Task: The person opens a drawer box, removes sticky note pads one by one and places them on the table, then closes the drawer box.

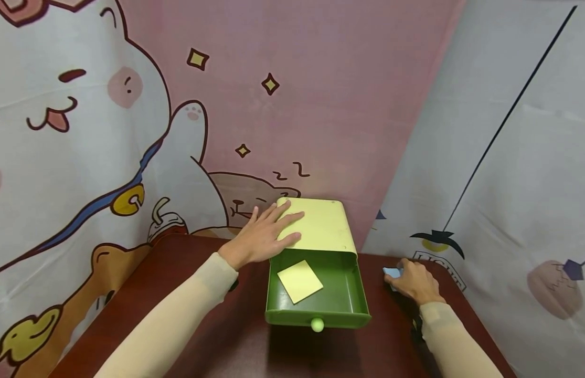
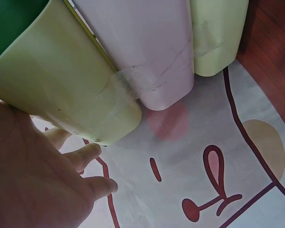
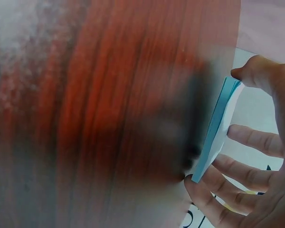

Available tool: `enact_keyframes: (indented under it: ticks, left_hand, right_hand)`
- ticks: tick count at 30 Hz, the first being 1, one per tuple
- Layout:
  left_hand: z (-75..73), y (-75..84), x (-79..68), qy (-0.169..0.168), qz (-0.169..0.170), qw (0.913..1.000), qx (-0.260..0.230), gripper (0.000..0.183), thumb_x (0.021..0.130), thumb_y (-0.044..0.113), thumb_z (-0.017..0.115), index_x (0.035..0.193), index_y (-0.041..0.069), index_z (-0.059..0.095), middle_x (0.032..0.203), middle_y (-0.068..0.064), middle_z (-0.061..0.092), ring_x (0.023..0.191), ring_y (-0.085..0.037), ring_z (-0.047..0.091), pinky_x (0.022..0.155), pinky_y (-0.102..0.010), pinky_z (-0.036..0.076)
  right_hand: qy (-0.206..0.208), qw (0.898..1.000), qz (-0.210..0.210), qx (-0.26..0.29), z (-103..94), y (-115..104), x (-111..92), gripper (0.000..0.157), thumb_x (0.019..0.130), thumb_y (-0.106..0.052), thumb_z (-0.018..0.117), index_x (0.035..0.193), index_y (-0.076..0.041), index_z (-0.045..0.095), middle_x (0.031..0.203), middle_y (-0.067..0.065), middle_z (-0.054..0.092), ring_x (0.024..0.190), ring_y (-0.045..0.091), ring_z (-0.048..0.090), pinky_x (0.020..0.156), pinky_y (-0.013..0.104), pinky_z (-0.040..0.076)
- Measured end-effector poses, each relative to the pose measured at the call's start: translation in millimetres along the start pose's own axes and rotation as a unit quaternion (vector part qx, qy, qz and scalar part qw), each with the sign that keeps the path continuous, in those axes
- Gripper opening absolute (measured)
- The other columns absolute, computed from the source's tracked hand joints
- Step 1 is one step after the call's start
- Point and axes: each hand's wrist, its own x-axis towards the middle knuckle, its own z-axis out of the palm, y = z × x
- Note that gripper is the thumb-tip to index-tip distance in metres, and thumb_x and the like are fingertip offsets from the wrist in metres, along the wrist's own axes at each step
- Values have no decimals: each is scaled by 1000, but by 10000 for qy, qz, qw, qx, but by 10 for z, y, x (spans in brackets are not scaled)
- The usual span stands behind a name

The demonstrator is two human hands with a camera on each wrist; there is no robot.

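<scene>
Under the spread, straight-fingered left hand (image 1: 258, 239) sits a yellow drawer casing (image 1: 322, 224); the right hand (image 1: 416, 282) pinches a blue sticky-note pad (image 3: 214, 128) between thumb and fingers, seemingly the pickup step; lifting calls for steady pressure.

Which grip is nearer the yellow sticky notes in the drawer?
Left. The left grip lies over the yellow casing, behind and left of the yellow sticky notes; the right grip holds blue sticky notes farther off, right of the drawer.
</scene>
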Motion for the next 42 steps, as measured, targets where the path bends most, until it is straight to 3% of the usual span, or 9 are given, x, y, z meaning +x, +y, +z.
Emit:
enact_keyframes:
  ticks: [9,19,29,37,42]
  left_hand:
    - [-8,6,-2,-24,-37,10000,-4,75,118,80,31,185,48,28,200,-1,12,185,-41,12,146,-78,-1]
    - [9,5,-5,-55,-56,10000,28,74,118,79,31,185,49,27,200,1,11,186,-39,12,146,-78,0]
    - [-9,16,-4,-85,-65,9999,-8,74,118,79,31,185,48,27,200,2,10,186,-40,12,146,-78,-1]
    - [-8,8,7,-61,-53,10000,55,74,118,79,31,186,48,26,200,1,11,186,-40,10,146,-78,1]
    - [4,2,6,-43,-50,9999,84,74,118,78,31,185,48,27,200,0,11,187,-38,6,145,-79,1]
  right_hand:
    - [-90,9998,54,-143,57,43,84,70,96,-56,87,136,0,74,119,29,78,89,37,72,70,58,60]
    - [-102,9997,56,-203,86,56,95,68,97,-56,86,135,-1,76,116,29,76,89,37,71,67,57,59]
    - [-180,9995,105,-240,57,19,77,77,99,-59,85,143,2,72,123,34,76,94,42,74,71,62,62]
    - [-261,9989,215,-310,21,-40,52,84,102,-62,80,153,3,67,138,43,69,112,58,73,80,72,63]
    - [-416,9983,287,-292,-1,-54,28,88,104,-65,75,157,3,63,145,46,63,118,61,70,85,76,61]
